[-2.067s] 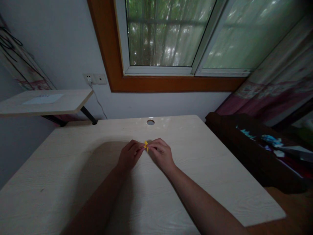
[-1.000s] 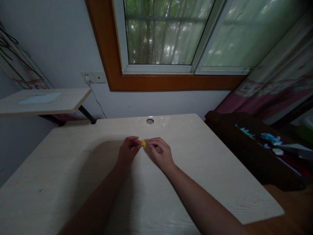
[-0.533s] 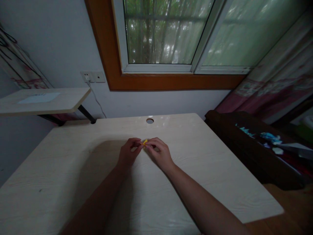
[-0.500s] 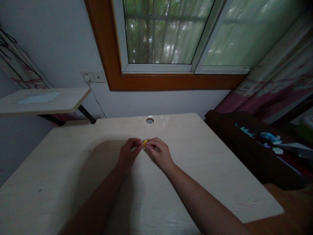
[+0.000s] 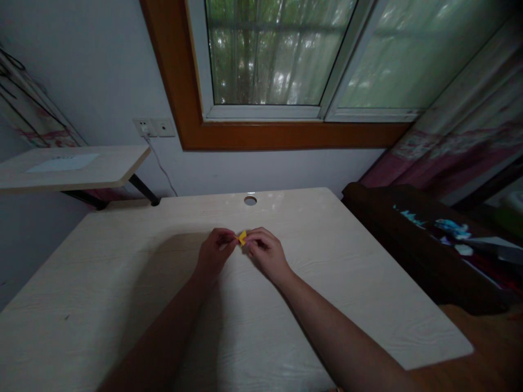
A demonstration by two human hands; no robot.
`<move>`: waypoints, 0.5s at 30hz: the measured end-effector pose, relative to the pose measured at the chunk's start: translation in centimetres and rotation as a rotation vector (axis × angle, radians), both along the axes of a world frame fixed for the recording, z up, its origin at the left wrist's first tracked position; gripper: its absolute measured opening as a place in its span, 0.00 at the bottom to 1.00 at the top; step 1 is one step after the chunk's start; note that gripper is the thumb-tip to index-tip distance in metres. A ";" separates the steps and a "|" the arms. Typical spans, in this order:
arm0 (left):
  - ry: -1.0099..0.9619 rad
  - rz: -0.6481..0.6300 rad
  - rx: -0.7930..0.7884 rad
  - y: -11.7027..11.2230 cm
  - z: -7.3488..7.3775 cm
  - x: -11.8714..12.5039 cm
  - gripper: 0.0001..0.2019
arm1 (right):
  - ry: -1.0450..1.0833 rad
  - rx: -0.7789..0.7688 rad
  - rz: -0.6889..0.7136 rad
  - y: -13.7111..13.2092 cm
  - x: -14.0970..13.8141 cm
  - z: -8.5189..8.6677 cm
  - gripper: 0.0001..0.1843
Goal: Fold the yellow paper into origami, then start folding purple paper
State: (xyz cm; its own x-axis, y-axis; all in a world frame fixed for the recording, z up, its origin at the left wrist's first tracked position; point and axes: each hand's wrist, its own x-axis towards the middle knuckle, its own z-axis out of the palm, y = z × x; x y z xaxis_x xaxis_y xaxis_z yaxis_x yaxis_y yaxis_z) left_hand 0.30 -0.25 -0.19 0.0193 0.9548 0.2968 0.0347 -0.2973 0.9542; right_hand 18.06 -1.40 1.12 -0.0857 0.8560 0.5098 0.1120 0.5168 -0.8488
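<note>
Head view. Left hand [image 5: 212,252]: thumb and forefinger pinching the left end of one small yellow piece [image 5: 243,238]. Right hand [image 5: 268,252]: fingertips meeting its right edge; whether they grip or merely touch, I cannot tell. Piece: between my fingertips, likely held from both sides for steadiness. Desk [image 5: 327,261]: beneath my fingers. Round hole [image 5: 250,201]: beyond them, apart.

A pale wood-grain desk [image 5: 359,283] with 1 round cable hole [image 5: 250,201] bears a black-legged shelf [image 5: 118,166] at its far left, 1 sheet of paper [image 5: 63,163] lying on the shelf.
</note>
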 end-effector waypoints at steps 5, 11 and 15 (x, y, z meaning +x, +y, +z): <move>0.095 0.059 0.023 -0.2 0.7 0.1 0.11 | 0.035 -0.046 0.058 -0.2 0.0 0.5 0.07; 0.186 0.093 0.076 -0.5 1.0 0.2 0.10 | 0.094 -0.144 0.015 0.1 -0.2 -0.5 0.08; 0.166 0.086 0.067 -0.6 0.9 0.3 0.11 | 0.036 -0.127 -0.006 0.3 -0.1 -0.7 0.10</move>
State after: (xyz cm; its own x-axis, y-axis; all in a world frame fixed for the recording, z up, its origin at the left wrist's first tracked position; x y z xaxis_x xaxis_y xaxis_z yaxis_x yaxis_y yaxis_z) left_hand 0.59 -0.85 0.70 -0.0072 0.9334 0.3588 0.2183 -0.3487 0.9115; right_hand 17.94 -1.13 0.40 -0.0635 0.9142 0.4002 0.0830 0.4045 -0.9108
